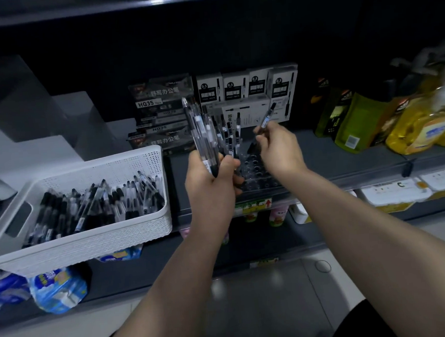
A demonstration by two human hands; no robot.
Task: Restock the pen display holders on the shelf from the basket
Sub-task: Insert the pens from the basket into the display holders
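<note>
A bundle of pens is gripped upright in the left hand. One pen is pinched by the right hand above the clear display holder; the white basket sits left.

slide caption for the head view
Left hand grips a bundle of pens while right hand holds one pen over the display holder.

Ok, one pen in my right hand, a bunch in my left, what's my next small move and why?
Probably lower the single pen in your right hand into an empty hole of the display holder. That pen sits just above the holder, its front holes look unfilled while pens already stand at the back, and your left hand grips the spare bundle ready.
</note>
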